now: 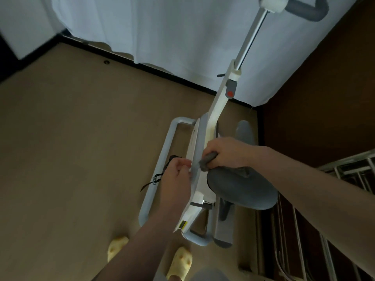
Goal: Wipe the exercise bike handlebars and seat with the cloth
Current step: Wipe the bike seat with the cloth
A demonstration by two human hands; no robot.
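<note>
Cloth (207,161): dark grey, bunched into a wad, clamped in the curled fingers of the right hand (227,153), at the front edge of the grey seat (239,189). Left hand (176,175) pinches the white bike frame (195,151) edge (just left of the cloth).

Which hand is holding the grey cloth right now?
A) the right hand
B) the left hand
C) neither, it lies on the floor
A: the right hand has its fingers curled around the grey cloth near the bike seat, while the left hand grips the white frame.
</note>
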